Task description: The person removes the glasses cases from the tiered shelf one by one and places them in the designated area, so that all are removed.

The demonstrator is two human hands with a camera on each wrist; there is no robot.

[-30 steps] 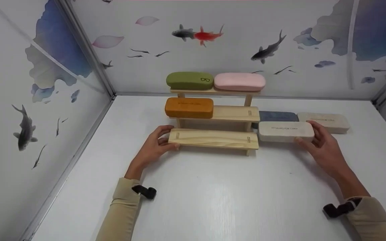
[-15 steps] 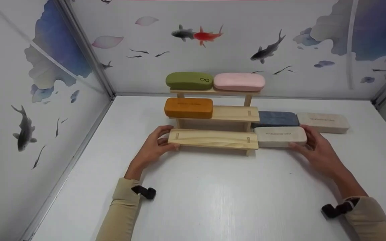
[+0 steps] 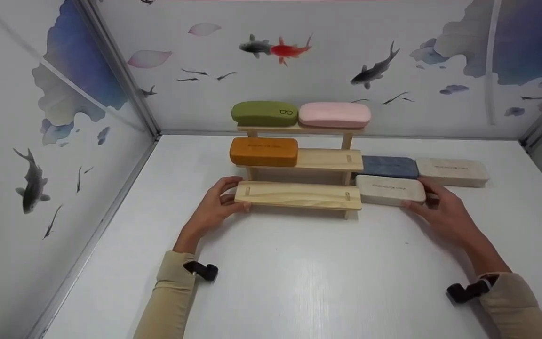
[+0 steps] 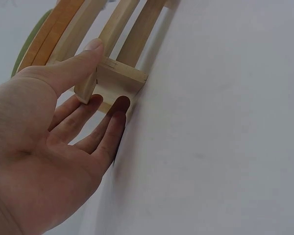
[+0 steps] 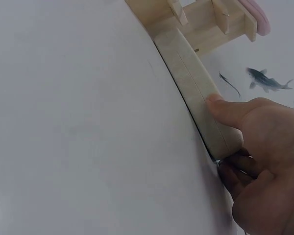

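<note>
A three-tier wooden stand (image 3: 299,195) sits mid-table in the head view. My left hand (image 3: 213,207) grips the left end of its lowest shelf; the left wrist view shows the thumb on the board and fingers near its underside. By the stand's right end, my right hand (image 3: 442,212) holds a cream glasses case (image 3: 388,189) by its right end, thumb (image 5: 228,110) on the case's side. That case lies in front of a blue glasses case (image 3: 390,166), close against the stand. Some right fingers are hidden behind the case.
On the top shelf stand a green glasses case (image 3: 264,113) and a pink one (image 3: 335,115). An orange case (image 3: 263,151) occupies the middle shelf's left half. Another cream case (image 3: 452,172) lies right of the blue one. Printed walls (image 3: 299,84) enclose the white table (image 3: 318,278).
The right hand has moved the cream case left and slightly down from its raised position, toward the stand. The left hand has kept its grip on the lowest shelf.
</note>
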